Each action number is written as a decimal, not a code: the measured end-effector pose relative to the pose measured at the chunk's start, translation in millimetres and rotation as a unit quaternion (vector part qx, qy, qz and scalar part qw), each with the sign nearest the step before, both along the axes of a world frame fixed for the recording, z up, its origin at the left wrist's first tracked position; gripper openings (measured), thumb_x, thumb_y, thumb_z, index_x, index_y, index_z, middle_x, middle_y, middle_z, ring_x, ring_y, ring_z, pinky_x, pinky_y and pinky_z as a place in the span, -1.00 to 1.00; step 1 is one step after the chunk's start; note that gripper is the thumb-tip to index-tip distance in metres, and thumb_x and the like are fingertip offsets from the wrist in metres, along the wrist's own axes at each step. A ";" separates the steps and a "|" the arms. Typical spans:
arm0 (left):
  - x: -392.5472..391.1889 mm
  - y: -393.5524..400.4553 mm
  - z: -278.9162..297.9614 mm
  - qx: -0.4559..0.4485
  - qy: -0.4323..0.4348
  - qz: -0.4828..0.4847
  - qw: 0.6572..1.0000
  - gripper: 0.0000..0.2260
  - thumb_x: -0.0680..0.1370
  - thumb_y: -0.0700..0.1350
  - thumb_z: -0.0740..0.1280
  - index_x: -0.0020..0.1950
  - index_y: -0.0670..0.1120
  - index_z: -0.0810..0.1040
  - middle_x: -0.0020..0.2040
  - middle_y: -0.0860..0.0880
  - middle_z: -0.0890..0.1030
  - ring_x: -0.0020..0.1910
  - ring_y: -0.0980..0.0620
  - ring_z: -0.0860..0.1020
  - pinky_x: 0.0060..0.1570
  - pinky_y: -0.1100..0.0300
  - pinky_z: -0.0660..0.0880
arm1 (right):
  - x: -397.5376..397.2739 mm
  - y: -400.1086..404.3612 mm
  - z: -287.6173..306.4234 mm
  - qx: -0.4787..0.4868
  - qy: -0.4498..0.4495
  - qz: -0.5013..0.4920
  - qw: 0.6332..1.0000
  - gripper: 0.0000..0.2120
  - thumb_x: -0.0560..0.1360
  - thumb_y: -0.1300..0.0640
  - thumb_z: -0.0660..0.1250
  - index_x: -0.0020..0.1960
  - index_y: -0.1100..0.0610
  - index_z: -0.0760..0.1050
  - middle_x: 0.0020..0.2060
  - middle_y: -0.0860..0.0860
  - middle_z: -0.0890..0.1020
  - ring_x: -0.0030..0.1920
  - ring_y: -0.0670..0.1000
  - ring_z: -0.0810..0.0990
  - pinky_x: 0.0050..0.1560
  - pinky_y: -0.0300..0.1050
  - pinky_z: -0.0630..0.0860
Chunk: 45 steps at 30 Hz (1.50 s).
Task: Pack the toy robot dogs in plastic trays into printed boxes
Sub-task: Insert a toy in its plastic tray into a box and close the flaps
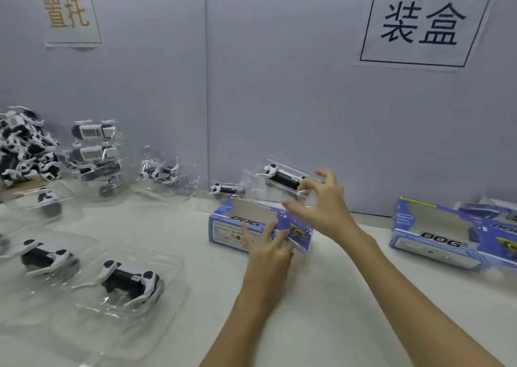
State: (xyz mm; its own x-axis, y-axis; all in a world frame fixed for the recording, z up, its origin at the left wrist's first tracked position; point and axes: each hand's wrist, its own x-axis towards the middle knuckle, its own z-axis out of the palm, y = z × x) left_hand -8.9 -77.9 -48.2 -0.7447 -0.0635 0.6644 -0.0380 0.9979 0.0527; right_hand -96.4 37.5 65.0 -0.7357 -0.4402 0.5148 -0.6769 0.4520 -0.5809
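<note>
The right hand [321,207] is raised above the table [321,296] and grips a clear plastic tray [275,179] by its right end, thumb below and fingers curled over the top. A black and white toy dog [282,177] lies in this tray, which is tilted, its left end higher and farther from the hand, close to the grey wall [279,87]. The tray hangs just above and behind a blue printed box [237,227] that lies on the table with its window side up.

The left hand [270,250] rests on the near right part of that box, fingers spread and fairly straight, pressing on its front face; it grasps nothing.

Another toy dog [225,189] lies just behind the box, at the foot of the wall. Two more dogs in trays [128,280] lie on the table well to the left of the hands, and a stack of filled trays [93,154] stands farther back on the left, beside a heap of loose dogs [25,148]. More blue boxes [447,232] lie to the right. Two paper signs [425,21] hang on the wall.
</note>
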 end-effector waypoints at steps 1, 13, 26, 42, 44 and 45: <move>0.4 -3.6 0.3 0.009 0.018 0.005 1.000 -0.72 0.26 -0.22 0.67 -0.13 0.00 0.70 0.14 0.05 0.70 0.23 -0.17 0.65 0.09 -0.65 0.39 | -4.8 20.0 -5.4 -0.013 -0.006 -0.035 0.999 -0.67 0.36 -0.11 0.62 -0.18 -0.15 0.44 0.39 0.09 0.39 0.52 0.14 0.24 0.45 0.07 0.26; -0.9 -21.8 0.4 0.312 0.144 -0.050 0.938 -0.28 0.40 -0.56 0.24 0.52 -0.11 0.45 0.40 -0.01 0.52 0.37 -0.07 0.45 0.40 0.21 0.36 | -11.3 99.7 -84.8 -0.147 -0.077 -0.125 0.978 -0.67 0.39 0.09 0.63 0.04 0.03 0.55 -0.05 -0.28 0.45 0.34 0.10 0.44 0.40 0.20 0.37; 15.2 -22.1 14.8 0.290 0.072 -0.090 0.950 -0.23 0.31 -0.57 0.20 0.46 -0.07 0.52 0.42 0.07 0.54 0.39 -0.03 0.50 0.41 -0.23 0.37 | -0.4 94.3 -104.7 -0.045 -0.115 0.085 0.989 -0.61 0.36 -0.03 0.63 0.00 -0.10 0.45 0.46 -0.26 0.36 0.54 -0.24 0.25 0.43 -0.07 0.23; 9.9 -11.0 8.8 0.217 0.049 -0.129 0.966 -0.35 0.34 -0.46 0.36 0.39 -0.04 0.54 0.35 0.08 0.53 0.30 -0.05 0.49 0.37 -0.19 0.35 | 9.5 78.5 -121.1 -0.032 -0.087 0.039 0.995 -0.55 0.40 -0.12 0.57 -0.01 -0.26 0.27 0.23 -0.30 0.10 0.43 -0.47 -0.11 0.26 -0.36 0.16; 6.9 -11.5 4.8 0.194 0.061 -0.119 0.972 -0.36 0.32 -0.47 0.36 0.37 -0.08 0.55 0.34 0.04 0.55 0.28 -0.10 0.50 0.35 -0.19 0.37 | 12.0 76.9 -123.1 -0.026 -0.098 0.045 0.994 -0.51 0.38 -0.14 0.58 0.03 -0.26 0.26 0.24 -0.33 0.06 0.34 -0.61 -0.20 0.24 -0.42 0.12; 6.0 -11.8 3.6 0.185 0.065 -0.116 0.974 -0.36 0.32 -0.48 0.36 0.37 -0.09 0.55 0.34 0.01 0.55 0.27 -0.13 0.51 0.33 -0.19 0.38 | 12.9 76.3 -123.5 -0.029 -0.106 0.043 0.993 -0.49 0.38 -0.14 0.59 0.06 -0.25 0.27 0.27 -0.31 0.08 0.38 -0.58 -0.18 0.26 -0.37 0.14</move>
State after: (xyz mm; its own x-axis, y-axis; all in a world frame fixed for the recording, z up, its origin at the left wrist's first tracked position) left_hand -2.9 -89.7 -44.5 -0.6793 -0.1568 0.7169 0.2167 0.8905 0.4001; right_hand -83.4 113.8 -58.6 -0.7904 -0.4813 0.3791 -0.5723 0.3594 -0.7371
